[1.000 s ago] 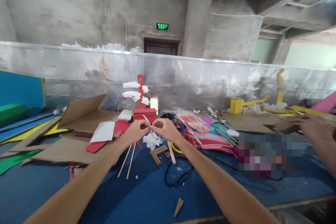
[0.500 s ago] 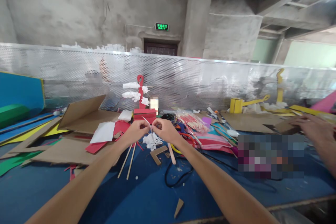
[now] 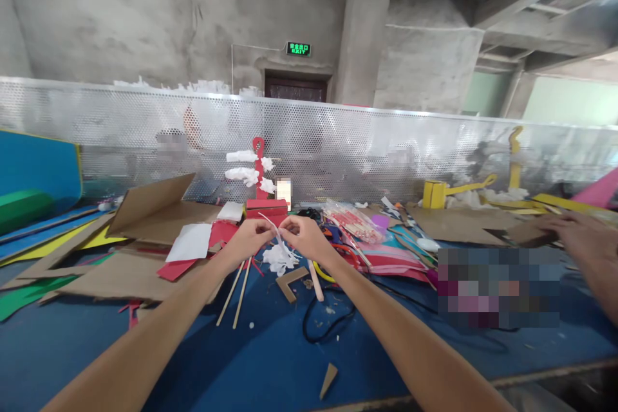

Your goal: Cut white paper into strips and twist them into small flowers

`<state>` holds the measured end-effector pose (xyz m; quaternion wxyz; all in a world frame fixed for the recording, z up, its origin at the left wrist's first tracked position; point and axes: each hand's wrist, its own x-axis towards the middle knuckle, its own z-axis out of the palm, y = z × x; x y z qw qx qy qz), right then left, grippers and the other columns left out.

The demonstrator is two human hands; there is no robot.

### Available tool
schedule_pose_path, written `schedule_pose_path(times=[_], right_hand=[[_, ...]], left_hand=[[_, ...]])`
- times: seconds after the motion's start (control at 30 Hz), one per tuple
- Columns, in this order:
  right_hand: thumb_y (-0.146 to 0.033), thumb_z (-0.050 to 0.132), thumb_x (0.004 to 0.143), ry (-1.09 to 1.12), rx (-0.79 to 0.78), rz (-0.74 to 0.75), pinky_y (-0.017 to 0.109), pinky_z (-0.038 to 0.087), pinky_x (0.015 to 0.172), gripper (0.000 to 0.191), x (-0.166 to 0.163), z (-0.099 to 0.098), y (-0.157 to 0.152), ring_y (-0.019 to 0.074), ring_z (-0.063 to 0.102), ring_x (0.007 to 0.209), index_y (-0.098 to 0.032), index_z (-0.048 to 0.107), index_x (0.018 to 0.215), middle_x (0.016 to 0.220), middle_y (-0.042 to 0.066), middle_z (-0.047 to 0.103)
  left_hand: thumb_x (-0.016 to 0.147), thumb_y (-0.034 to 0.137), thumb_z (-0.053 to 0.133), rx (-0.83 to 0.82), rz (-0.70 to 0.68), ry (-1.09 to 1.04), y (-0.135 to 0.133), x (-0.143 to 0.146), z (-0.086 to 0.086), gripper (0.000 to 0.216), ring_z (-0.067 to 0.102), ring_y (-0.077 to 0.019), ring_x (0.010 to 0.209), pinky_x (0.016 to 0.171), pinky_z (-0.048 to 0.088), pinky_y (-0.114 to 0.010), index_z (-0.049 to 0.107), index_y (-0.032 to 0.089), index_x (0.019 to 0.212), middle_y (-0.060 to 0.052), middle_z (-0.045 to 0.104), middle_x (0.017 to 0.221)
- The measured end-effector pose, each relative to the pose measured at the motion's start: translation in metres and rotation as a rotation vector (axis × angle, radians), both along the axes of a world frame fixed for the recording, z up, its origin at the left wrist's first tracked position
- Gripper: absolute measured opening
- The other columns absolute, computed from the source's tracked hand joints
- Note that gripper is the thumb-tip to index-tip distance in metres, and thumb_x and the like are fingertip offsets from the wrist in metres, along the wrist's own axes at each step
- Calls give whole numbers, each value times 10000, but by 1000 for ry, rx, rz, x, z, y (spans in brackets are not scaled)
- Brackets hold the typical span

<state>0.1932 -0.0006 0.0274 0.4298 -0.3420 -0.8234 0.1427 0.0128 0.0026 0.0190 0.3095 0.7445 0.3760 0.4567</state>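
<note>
Between my two hands is a thin white paper strip [image 3: 273, 225], its upper end poking out up and to the left. My left hand [image 3: 247, 237] pinches it with thumb and forefinger. From the other side, the closed fingertips of my right hand [image 3: 303, 235] are on the same strip. Below them lies a heap of white paper scraps [image 3: 279, 260] on the blue table. Just behind my hands stands a red box [image 3: 266, 208] with a red hooked upright [image 3: 259, 170], which carries white tufts on both sides.
Two thin sticks [image 3: 240, 299], an L-shaped cardboard piece [image 3: 288, 291] and a black cord [image 3: 313, 340] lie nearby. Cardboard sheets [image 3: 120, 273] spread to the left. A bag of red-and-white sticks [image 3: 355, 222] lies right. Another person's hand [image 3: 574, 232] touches cardboard at far right.
My fingers have shifted slightly on the white strip, and its upper end now leans a little further left. The other person's hand has moved slightly; the rest looks the same.
</note>
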Motion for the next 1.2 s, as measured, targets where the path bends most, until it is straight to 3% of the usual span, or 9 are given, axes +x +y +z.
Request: schedule_pose_path(times=[0.37,0.93,1.2], right_hand=[[-295,573,803,61,-97,59,225,467,611,174,1,1,0,130,605,629,-139,650,803,726,46,672],[-223,569,772,-4,-2,-29,224,451,630,107,-1,2,-4,135,610,657,-152,648,772,724,35,677],[-240,561,768,116,-126,60,207,444,554,116,0,4,-3,112,569,585,-139,617,752,681,19,625]], left_hand=[[745,337,598,13,-9,11,6,-3,-4,226,498,-98,545,529,379,-213,659,119,748,-13,605,633],[744,321,565,92,42,110,-2,-1,2,226,515,-116,571,536,377,-222,666,124,697,-28,625,640],[722,318,588,-11,-22,-8,1,0,0,180,501,-108,568,547,397,-220,607,141,696,-7,581,625]])
